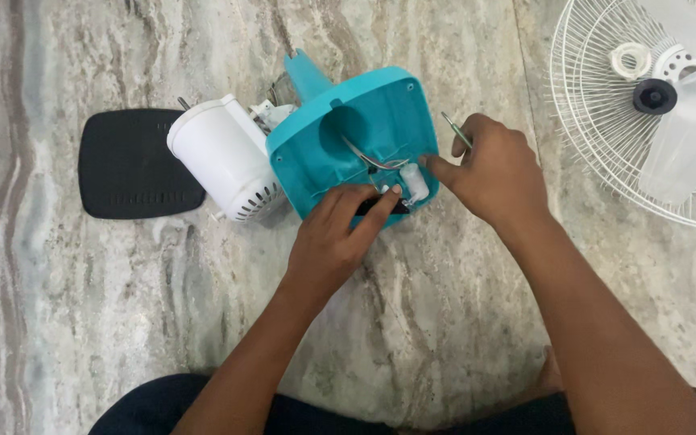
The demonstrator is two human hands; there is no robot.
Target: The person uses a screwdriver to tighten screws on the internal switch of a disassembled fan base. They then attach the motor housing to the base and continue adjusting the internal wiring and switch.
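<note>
Teal fan base, two hands, one white motor housing, one black cover

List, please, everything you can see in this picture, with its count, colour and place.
fan base shell: one, teal, centre of the floor, open side up
motor housing: one, white, vented, lying just left of the shell
wires: a few, grey, curving inside the shell
small cylinder part: one, white, at the shell's lower right edge
flat pad: one, black, rounded, on the floor at far left
fan guard with blades: one, white wire guard, translucent blades, dark hub, top right
floor: grey veined marble, throughout
thin tool: one, greenish, sticking up from the right hand
left hand: one, fingertips on a black part at the shell's edge
right hand: one, fingertips at the white cylinder
</note>
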